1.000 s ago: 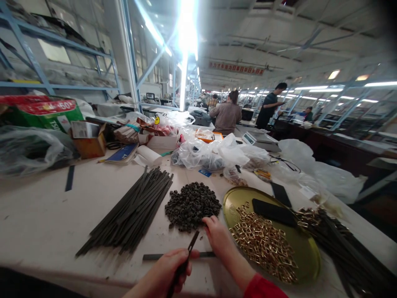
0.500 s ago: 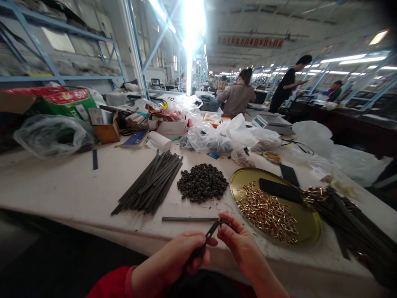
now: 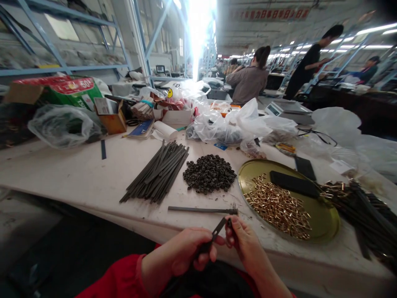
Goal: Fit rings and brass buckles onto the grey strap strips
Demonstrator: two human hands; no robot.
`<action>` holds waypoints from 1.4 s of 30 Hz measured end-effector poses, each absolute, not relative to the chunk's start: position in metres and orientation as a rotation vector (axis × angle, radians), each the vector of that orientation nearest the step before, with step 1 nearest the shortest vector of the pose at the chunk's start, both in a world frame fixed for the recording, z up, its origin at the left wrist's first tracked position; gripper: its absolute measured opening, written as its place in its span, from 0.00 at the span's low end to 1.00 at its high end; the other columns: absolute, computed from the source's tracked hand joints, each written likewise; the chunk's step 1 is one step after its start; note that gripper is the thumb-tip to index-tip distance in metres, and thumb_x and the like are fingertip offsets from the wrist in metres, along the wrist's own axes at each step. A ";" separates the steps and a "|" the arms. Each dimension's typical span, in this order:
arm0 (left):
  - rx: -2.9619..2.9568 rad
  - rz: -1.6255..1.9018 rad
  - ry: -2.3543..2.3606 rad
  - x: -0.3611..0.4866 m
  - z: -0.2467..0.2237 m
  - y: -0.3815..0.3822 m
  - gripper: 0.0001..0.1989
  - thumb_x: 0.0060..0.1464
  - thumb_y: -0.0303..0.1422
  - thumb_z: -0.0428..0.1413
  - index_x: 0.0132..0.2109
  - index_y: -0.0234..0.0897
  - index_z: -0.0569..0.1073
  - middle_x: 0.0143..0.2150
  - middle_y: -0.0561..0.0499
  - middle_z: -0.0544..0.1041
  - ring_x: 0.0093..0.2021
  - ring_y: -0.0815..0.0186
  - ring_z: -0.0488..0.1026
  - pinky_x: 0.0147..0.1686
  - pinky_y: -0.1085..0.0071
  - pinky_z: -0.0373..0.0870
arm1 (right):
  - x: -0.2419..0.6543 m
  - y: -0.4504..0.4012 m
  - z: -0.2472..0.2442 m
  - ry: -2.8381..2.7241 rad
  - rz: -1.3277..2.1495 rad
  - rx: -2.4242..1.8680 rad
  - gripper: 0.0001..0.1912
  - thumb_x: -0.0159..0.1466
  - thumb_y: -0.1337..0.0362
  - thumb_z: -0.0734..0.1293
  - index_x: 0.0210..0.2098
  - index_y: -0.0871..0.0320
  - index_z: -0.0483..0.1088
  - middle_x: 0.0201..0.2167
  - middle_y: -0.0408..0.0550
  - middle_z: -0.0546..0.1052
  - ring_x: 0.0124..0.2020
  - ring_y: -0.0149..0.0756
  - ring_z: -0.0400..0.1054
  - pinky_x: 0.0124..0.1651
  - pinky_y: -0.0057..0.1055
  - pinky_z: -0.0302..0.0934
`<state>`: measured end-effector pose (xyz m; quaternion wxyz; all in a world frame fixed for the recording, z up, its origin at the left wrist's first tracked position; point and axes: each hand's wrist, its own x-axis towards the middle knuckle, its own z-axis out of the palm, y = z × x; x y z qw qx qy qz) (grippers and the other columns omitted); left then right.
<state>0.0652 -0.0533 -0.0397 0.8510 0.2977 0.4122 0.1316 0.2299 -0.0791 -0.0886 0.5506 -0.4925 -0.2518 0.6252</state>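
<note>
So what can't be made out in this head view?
- Small dark piece at the right hand fingertips: too small, and partly covered by the fingers.
- Lower end of the dark strip in the left hand: hidden inside the fist.
- Bundle of dark strips beside the gold tray: cut off by the right edge.
- Red ceiling banner: text too small to read.

Hall brightly lit overall. Strong blown-out glare from an overhead light strip (image 3: 200, 25) at top centre; detail lost around it. Rows of ceiling tube lights (image 3: 370, 30) recede at right. Pale worktop (image 3: 77, 174) evenly lit, shadows soft and short. Gold tray (image 3: 325, 215) shows a dull sheen. Wide-angle distortion: shelving uprights lean, edges stretch. Corners darken, lower left murky. Distant background soft; near hands slightly blurred.
</note>
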 end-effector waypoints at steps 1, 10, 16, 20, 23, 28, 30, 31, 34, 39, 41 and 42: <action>0.607 0.276 0.876 0.066 -0.040 -0.052 0.18 0.44 0.35 0.52 0.41 0.29 0.73 0.20 0.53 0.68 0.15 0.77 0.54 0.14 0.79 0.46 | 0.230 -0.078 -0.090 -0.601 1.468 -1.194 0.19 0.54 0.48 0.68 0.30 0.60 0.71 0.17 0.38 0.67 0.16 0.23 0.57 0.18 0.21 0.53; 0.722 0.250 0.906 0.073 -0.053 -0.038 0.19 0.44 0.35 0.49 0.43 0.31 0.71 0.20 0.55 0.70 0.14 0.77 0.56 0.13 0.79 0.46 | 0.237 -0.068 -0.088 -0.587 1.507 -1.270 0.20 0.52 0.50 0.69 0.36 0.60 0.71 0.18 0.38 0.67 0.16 0.24 0.57 0.19 0.22 0.54; 0.854 0.271 0.976 0.076 -0.055 -0.032 0.21 0.51 0.40 0.47 0.46 0.30 0.71 0.23 0.55 0.66 0.17 0.75 0.54 0.17 0.77 0.47 | 0.243 -0.064 -0.088 -0.466 1.551 -1.197 0.18 0.51 0.55 0.72 0.37 0.58 0.72 0.21 0.40 0.72 0.20 0.26 0.62 0.23 0.23 0.59; 1.324 0.394 1.060 0.077 -0.058 -0.028 0.20 0.55 0.41 0.45 0.39 0.30 0.74 0.25 0.54 0.66 0.26 0.71 0.59 0.26 0.75 0.54 | 0.246 -0.064 -0.086 -0.252 1.649 -1.124 0.18 0.47 0.62 0.75 0.37 0.56 0.73 0.26 0.41 0.76 0.24 0.27 0.68 0.28 0.23 0.64; 1.530 0.416 1.058 0.078 -0.059 -0.026 0.16 0.55 0.37 0.46 0.35 0.31 0.74 0.26 0.54 0.67 0.29 0.68 0.61 0.29 0.75 0.55 | 0.246 -0.065 -0.085 -0.221 1.638 -1.141 0.16 0.47 0.62 0.75 0.35 0.56 0.74 0.26 0.41 0.76 0.25 0.26 0.69 0.31 0.22 0.66; 1.539 0.383 1.116 0.078 -0.057 -0.029 0.14 0.54 0.35 0.46 0.33 0.31 0.73 0.24 0.55 0.64 0.27 0.70 0.59 0.27 0.75 0.54 | 0.245 -0.068 -0.088 -0.297 1.593 -1.199 0.18 0.46 0.61 0.76 0.36 0.56 0.74 0.26 0.40 0.76 0.25 0.26 0.69 0.31 0.23 0.66; 1.539 0.332 1.129 0.078 -0.055 -0.031 0.14 0.54 0.35 0.46 0.31 0.31 0.72 0.23 0.56 0.62 0.25 0.70 0.58 0.25 0.76 0.52 | 0.246 -0.069 -0.089 -0.329 1.581 -1.227 0.17 0.46 0.61 0.76 0.35 0.57 0.74 0.27 0.41 0.76 0.24 0.27 0.69 0.30 0.24 0.66; 1.537 0.303 1.132 0.078 -0.054 -0.033 0.13 0.54 0.34 0.46 0.31 0.32 0.72 0.22 0.57 0.62 0.25 0.70 0.58 0.24 0.76 0.52 | 0.246 -0.070 -0.089 -0.354 1.568 -1.250 0.17 0.45 0.60 0.76 0.34 0.57 0.74 0.27 0.42 0.76 0.24 0.28 0.69 0.31 0.26 0.67; 1.540 0.257 1.135 0.076 -0.052 -0.037 0.13 0.52 0.34 0.46 0.31 0.32 0.72 0.21 0.57 0.64 0.24 0.71 0.59 0.23 0.76 0.52 | 0.246 -0.073 -0.090 -0.474 1.495 -1.345 0.18 0.45 0.57 0.76 0.34 0.57 0.74 0.26 0.42 0.76 0.25 0.31 0.70 0.32 0.29 0.67; 1.191 0.151 1.108 0.073 -0.054 -0.042 0.16 0.52 0.36 0.43 0.37 0.31 0.71 0.17 0.59 0.61 0.16 0.74 0.55 0.17 0.77 0.50 | 0.242 -0.082 -0.093 -0.518 1.488 -1.371 0.17 0.47 0.55 0.74 0.34 0.57 0.73 0.27 0.42 0.76 0.25 0.32 0.69 0.32 0.30 0.66; 1.050 0.141 1.075 0.073 -0.056 -0.044 0.16 0.52 0.37 0.43 0.38 0.31 0.70 0.16 0.59 0.61 0.13 0.75 0.52 0.15 0.78 0.47 | 0.240 -0.085 -0.095 -0.491 1.542 -1.329 0.16 0.48 0.55 0.74 0.34 0.57 0.73 0.27 0.42 0.75 0.24 0.30 0.68 0.31 0.29 0.66; 1.028 0.147 1.068 0.072 -0.056 -0.046 0.16 0.52 0.38 0.43 0.38 0.31 0.70 0.16 0.59 0.61 0.13 0.76 0.52 0.14 0.79 0.47 | 0.239 -0.086 -0.096 -0.490 1.559 -1.313 0.16 0.48 0.56 0.74 0.34 0.57 0.73 0.26 0.41 0.75 0.23 0.29 0.67 0.29 0.28 0.65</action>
